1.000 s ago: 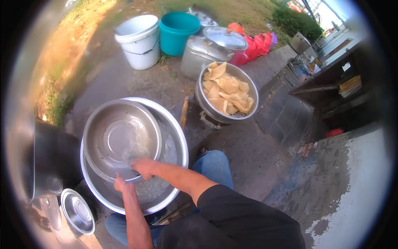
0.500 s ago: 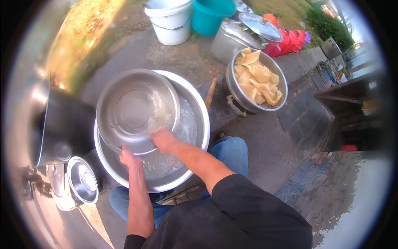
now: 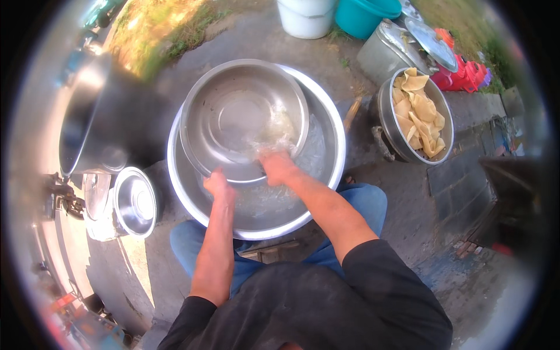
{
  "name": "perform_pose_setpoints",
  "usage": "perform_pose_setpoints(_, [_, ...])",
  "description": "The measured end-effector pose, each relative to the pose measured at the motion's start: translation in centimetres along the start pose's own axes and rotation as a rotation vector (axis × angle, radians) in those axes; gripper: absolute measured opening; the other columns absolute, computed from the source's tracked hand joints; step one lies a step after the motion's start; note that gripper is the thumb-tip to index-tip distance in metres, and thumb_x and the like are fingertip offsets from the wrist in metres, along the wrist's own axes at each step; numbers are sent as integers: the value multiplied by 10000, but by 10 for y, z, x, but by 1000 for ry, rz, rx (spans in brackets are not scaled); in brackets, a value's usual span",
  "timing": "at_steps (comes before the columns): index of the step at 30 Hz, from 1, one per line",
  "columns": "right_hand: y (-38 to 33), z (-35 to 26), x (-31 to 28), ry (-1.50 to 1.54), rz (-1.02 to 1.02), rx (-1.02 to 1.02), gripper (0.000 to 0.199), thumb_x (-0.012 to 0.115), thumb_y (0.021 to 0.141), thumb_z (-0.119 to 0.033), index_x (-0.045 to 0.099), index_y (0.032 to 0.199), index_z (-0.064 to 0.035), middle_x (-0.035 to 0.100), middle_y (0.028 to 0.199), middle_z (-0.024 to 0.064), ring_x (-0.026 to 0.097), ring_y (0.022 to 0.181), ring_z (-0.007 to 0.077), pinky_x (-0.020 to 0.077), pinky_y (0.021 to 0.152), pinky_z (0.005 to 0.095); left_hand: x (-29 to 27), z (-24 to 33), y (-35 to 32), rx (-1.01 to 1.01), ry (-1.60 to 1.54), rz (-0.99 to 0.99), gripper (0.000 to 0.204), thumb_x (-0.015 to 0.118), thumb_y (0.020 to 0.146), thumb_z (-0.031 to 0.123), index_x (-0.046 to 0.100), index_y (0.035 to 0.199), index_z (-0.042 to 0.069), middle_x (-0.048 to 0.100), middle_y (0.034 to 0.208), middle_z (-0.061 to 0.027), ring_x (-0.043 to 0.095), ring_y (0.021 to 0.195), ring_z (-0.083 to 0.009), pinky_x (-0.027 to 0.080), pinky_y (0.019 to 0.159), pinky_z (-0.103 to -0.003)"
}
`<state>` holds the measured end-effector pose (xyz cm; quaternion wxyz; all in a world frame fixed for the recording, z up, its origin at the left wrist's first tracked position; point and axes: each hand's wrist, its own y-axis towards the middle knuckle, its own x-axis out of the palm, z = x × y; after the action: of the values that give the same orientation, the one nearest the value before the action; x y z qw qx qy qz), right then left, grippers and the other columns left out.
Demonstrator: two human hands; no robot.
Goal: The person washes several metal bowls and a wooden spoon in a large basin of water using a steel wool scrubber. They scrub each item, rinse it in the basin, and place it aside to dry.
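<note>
A wide steel basin (image 3: 233, 119) is tilted inside a larger metal tub (image 3: 337, 140) in front of me. Soapy-looking water (image 3: 271, 201) lies in the tub, and some splashes over the inner wall of the basin. At the basin's near left rim my left hand (image 3: 219, 183) is closed on the edge. My right hand (image 3: 276, 168) is just inside the near right part of the rim, with water splashing around it. Blur and splash hide its fingers, so whether it holds anything does not show.
A steel pot (image 3: 449, 137) of pale folded sheets stands at the right. Behind are a lidded pot (image 3: 382, 52), a white bucket (image 3: 306, 17) and a teal tub (image 3: 361, 17). A large dark pot (image 3: 111, 128) and a small steel bowl (image 3: 134, 201) are at the left.
The view has shifted, so the surroundings sit farther right and higher. My left hand stays on the basin's rim; my right hand stays near the same inner edge, amid splashing water.
</note>
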<state>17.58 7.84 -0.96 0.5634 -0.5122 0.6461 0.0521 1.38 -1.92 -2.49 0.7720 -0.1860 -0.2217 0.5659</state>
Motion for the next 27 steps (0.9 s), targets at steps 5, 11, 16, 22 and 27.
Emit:
perform_pose_setpoints(5, [6,10,13,-112,122,-16,682,719,654,-169,501,1293,-79,443,1383,147,449,1258,264,326,1032,470,12,16,-4,141,-7,-24,405,577,769,-54,537,1172,-32,623,985,-96,601,885,-203,473,771,-349])
perform_pose_setpoints(11, [17,-40,26,324,172,-237,755,695,650,-138,444,1359,-66,336,1485,155,362,1349,275,342,1062,408,14,6,-7,32,32,96,465,631,774,-17,477,1209,-73,612,1048,-151,604,900,-237,481,789,-363])
perform_pose_setpoints(16, [8,5,0,-31,-25,-34,666,709,651,-135,507,1280,-51,459,1389,125,429,1288,270,384,1023,399,-4,10,18,-33,-11,68,434,647,801,11,480,1192,-78,606,1072,-160,614,896,-250,495,785,-371])
perform_pose_setpoints(22, [9,-4,21,69,241,-224,520,710,642,-129,590,1147,-95,592,1121,115,566,1082,307,458,914,410,8,-7,0,82,31,28,329,626,834,42,524,1122,-82,620,1024,-152,621,874,-247,501,755,-368])
perform_pose_setpoints(27, [0,-16,28,278,180,-214,400,711,641,-129,644,1035,-99,593,1103,87,565,1076,297,460,894,415,12,-22,-13,-125,-3,140,298,646,850,93,565,1096,-55,621,1022,-140,619,878,-245,505,744,-376])
